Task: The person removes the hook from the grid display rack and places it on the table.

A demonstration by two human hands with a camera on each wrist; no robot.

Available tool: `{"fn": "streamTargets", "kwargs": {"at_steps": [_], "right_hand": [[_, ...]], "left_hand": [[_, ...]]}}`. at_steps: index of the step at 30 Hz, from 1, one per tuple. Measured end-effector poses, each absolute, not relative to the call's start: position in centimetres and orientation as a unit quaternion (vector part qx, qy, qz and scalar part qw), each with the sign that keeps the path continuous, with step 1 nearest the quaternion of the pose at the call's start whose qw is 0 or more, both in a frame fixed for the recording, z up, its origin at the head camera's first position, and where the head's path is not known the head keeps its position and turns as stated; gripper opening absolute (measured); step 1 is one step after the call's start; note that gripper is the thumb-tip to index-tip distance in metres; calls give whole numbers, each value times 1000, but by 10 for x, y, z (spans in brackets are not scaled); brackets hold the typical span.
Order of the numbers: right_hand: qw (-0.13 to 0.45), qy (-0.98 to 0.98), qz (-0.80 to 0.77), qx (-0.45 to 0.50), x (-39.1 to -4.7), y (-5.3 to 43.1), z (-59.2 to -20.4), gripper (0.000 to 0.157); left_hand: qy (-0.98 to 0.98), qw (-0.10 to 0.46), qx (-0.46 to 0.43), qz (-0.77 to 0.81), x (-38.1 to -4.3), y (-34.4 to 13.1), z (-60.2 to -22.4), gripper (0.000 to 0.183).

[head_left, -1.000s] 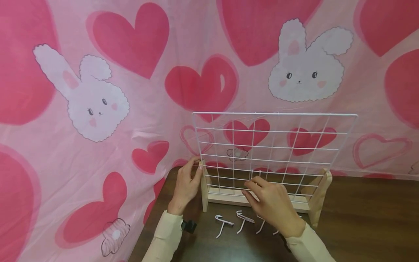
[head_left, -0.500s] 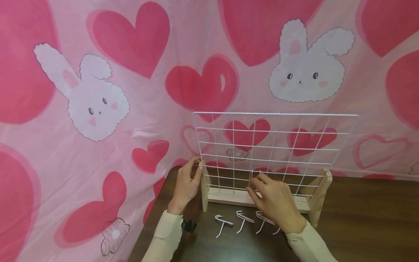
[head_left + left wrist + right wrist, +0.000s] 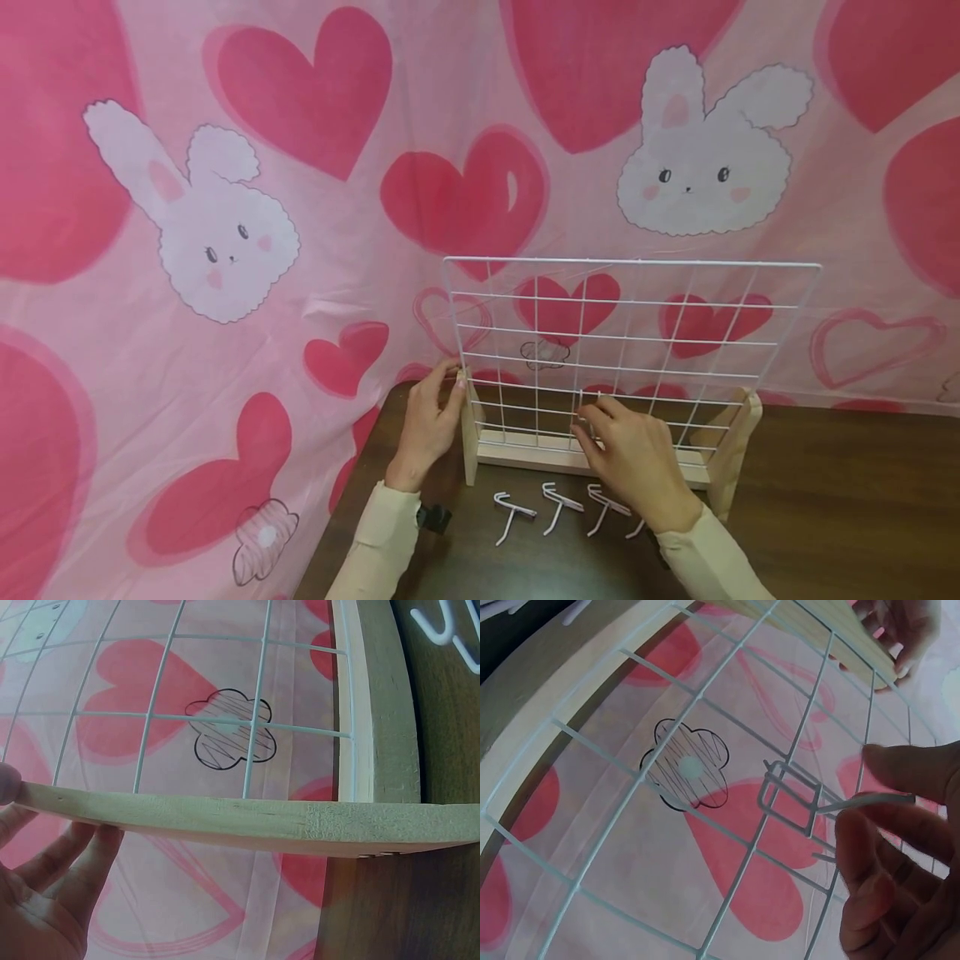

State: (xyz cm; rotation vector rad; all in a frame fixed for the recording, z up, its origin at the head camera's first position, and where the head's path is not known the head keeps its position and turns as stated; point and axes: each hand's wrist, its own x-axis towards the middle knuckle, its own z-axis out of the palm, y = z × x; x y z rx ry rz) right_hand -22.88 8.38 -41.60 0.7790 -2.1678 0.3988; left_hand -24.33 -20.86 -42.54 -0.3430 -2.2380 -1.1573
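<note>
My left hand (image 3: 429, 429) pinches the upper end of the wooden side panel (image 3: 225, 817), thumb on one face and fingers on the other in the left wrist view. The panel belongs to a display rack whose white wire grid (image 3: 637, 262) stands upright in it, leaning back. My right hand (image 3: 633, 454) is at the lower middle of the grid. Between its thumb and fingers it holds a white metal hook (image 3: 791, 799) by the prong. The hook's square bracket end overlaps the grid wires in the right wrist view.
Several more white hooks (image 3: 562, 497) lie in a row on the dark wooden table (image 3: 847, 500) before the rack's wooden base (image 3: 525, 454). The right side panel (image 3: 735, 450) stands at the grid's other end. A pink heart-patterned cloth (image 3: 337, 250) hangs behind.
My right hand has shifted slightly to the right along the grid with the hook, uncovering more of the hooks on the table. The left hand stays on the side panel.
</note>
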Motion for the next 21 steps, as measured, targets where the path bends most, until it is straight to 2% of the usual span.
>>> {"fn": "streamTargets", "kwargs": {"at_steps": [21], "right_hand": [[393, -854, 170, 296, -230, 85, -413, 20]], "left_hand": [[-841, 296, -132, -432, -245, -209, -425, 22]]}}
